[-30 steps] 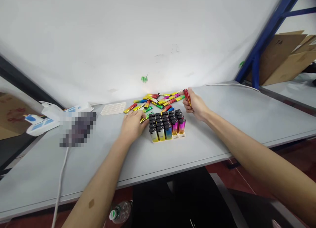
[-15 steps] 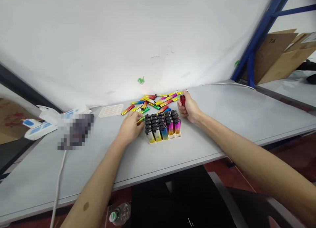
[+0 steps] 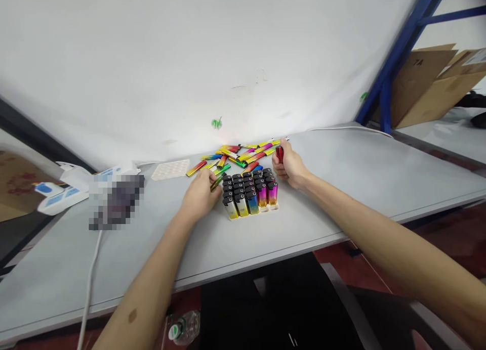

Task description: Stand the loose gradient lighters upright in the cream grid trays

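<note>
Lighters (image 3: 252, 204) stand in rows in a white rack (image 3: 274, 207), nearer the front edge of the table (image 3: 304, 226) than the loose pile (image 3: 259, 158) by its back edge. Since a second ago, the right hand (image 3: 290, 166) has turned its red lighter (image 3: 280, 154) nearly upright, fist closed round it; the left hand (image 3: 201, 192) pinches a green-yellow lighter (image 3: 217, 181) just left of the rack, whose rows look unchanged.

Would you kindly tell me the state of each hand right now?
Left hand: closed, pinching a green-and-yellow lighter.
Right hand: closed around a red lighter.
</note>
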{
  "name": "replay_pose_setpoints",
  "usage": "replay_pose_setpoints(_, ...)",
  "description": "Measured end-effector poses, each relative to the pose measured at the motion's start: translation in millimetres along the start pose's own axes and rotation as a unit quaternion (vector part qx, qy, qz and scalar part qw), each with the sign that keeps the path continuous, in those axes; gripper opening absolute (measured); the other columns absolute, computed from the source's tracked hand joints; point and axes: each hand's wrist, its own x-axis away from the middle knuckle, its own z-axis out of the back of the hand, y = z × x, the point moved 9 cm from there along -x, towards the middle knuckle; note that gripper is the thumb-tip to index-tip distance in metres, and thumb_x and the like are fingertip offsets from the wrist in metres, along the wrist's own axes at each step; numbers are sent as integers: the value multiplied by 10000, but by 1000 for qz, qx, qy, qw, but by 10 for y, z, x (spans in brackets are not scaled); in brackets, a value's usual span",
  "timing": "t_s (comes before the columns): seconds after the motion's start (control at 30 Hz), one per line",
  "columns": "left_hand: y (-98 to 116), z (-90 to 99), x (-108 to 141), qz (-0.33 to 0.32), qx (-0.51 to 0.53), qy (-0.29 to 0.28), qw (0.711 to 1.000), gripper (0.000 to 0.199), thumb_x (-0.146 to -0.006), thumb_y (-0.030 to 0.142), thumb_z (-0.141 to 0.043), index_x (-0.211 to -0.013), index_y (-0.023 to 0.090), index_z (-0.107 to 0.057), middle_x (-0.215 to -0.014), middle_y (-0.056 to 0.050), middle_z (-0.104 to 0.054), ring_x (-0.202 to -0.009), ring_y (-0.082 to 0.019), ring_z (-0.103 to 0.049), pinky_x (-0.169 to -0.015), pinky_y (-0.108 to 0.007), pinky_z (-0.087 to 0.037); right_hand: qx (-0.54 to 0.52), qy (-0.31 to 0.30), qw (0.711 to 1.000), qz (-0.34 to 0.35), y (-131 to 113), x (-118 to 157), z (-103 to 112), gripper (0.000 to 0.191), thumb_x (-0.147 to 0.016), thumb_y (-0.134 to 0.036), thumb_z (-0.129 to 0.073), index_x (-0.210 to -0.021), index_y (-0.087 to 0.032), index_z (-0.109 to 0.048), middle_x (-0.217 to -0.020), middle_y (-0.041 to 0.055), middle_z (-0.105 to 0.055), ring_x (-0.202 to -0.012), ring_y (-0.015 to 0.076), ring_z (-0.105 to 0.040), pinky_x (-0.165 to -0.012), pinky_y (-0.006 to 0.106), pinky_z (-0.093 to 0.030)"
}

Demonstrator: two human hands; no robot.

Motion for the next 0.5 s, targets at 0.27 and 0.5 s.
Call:
replay_pose_setpoints(0.27, -49, 78, 37, 65, 26, 30, 997, 261, -835, 245, -534, -1049, 251, -385, -727, 12, -575, -643, -223, -572, -612, -320, -401, 1, -25, 1000, 13, -2, -20, -17, 440, -969, -502, -340, -619, -238, -306, -456, -76, -215, -391, 79, -111, -384, 223, -85)
replay_pose_setpoints(0.5, 30, 71, 28, 47, -6, 7, 999, 332, -847, 261, -505, -1177, 233, -487, -750, -23, -627, -749, -270, -630, -658, -340, -434, 6, 4, 1000, 5, 4, -28, 32, 513, -977, -617, -315, -643, -232, -370, -476, -78, -233, -388, 80, -153, -378, 221, -117)
